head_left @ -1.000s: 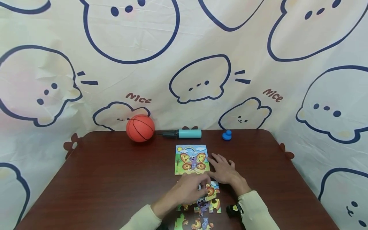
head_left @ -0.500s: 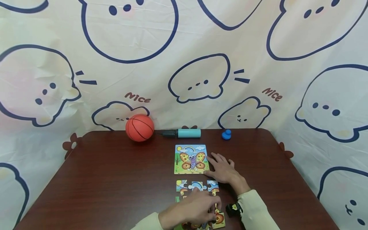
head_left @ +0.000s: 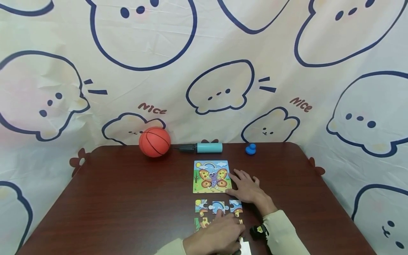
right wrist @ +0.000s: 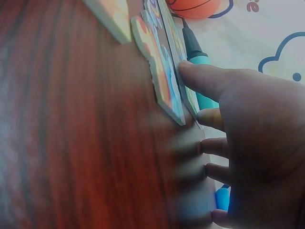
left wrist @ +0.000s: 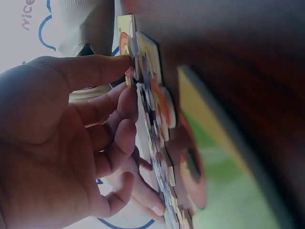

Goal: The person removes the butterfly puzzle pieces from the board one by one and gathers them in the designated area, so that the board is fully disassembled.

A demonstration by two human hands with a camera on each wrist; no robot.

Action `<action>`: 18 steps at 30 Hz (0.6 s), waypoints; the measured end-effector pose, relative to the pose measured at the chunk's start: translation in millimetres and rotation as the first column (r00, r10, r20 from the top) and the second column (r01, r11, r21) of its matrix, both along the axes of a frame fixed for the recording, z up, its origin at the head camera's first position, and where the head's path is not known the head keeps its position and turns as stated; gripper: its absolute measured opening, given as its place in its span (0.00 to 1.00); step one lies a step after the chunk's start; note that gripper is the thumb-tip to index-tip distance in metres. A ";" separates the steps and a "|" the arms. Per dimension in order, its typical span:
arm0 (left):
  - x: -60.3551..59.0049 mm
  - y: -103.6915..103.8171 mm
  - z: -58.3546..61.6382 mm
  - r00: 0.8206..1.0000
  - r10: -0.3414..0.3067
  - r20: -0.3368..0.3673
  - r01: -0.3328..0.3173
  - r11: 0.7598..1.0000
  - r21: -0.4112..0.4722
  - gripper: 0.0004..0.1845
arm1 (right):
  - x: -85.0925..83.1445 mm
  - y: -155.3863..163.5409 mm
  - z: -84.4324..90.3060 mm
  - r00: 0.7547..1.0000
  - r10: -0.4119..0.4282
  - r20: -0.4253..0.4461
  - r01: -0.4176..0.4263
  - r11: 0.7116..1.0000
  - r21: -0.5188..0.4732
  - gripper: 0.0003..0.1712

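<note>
In the head view my left hand (head_left: 220,232) is low over the loose jigsaw pieces, hiding several of them. Its thumb and index finger pinch a puzzle piece (left wrist: 128,79), mostly covered by the fingertips in the left wrist view. A pale, blank-looking piece surface (head_left: 245,248) shows beside those fingers. Sky pieces, including a rainbow piece (head_left: 218,206), form a spaced row above the hand. My right hand (head_left: 248,187) rests on the table with fingers spread, its thumb (right wrist: 202,78) at the right edge of the square butterfly picture board (head_left: 213,177).
Along the far edge of the brown table (head_left: 127,202) are an orange basketball (head_left: 154,142), a teal and black hand pump (head_left: 209,147) and a small blue object (head_left: 250,149). A cartoon-printed cloth (head_left: 159,88) hangs behind.
My left hand has moved right and toward the near edge, uncovering the top row of pieces. The swirl-patterned side seen at its fingers is replaced by a pale surface. My right hand stays put.
</note>
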State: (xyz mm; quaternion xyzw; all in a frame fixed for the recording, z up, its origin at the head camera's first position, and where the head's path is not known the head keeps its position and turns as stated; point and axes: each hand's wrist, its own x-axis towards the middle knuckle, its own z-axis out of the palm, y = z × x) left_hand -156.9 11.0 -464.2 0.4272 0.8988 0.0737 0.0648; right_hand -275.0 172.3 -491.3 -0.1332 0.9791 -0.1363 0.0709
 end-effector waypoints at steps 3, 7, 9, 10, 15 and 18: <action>-2.7 -2.6 -0.1 1.000 0.017 0.008 -0.017 1.000 0.013 0.08 | -0.6 0.4 -1.4 1.000 0.001 -0.002 -0.001 1.000 -0.006 0.42; -10.8 -13.7 4.0 0.995 0.081 0.062 -0.086 0.993 0.080 0.10 | -0.8 -0.4 -3.0 1.000 0.008 -0.003 -0.008 1.000 -0.008 0.42; -15.8 -22.1 7.2 0.988 0.138 0.063 -0.145 0.981 0.129 0.12 | 0.0 0.0 -3.3 1.000 0.009 0.001 -0.009 1.000 -0.008 0.42; -18.5 -27.3 8.5 0.983 0.172 0.062 -0.180 0.971 0.156 0.14 | 0.6 0.5 -3.6 1.000 0.009 0.006 -0.009 1.000 -0.006 0.42; -37.3 -59.9 11.8 0.929 0.369 0.026 -0.364 0.897 0.250 0.25 | 4.7 3.9 -4.6 1.000 0.004 0.025 -0.003 1.000 -0.024 0.42; -51.2 -80.1 9.6 0.880 0.475 -0.017 -0.454 0.849 0.269 0.29 | 6.5 6.8 -6.1 1.000 -0.009 0.026 0.010 0.999 -0.048 0.42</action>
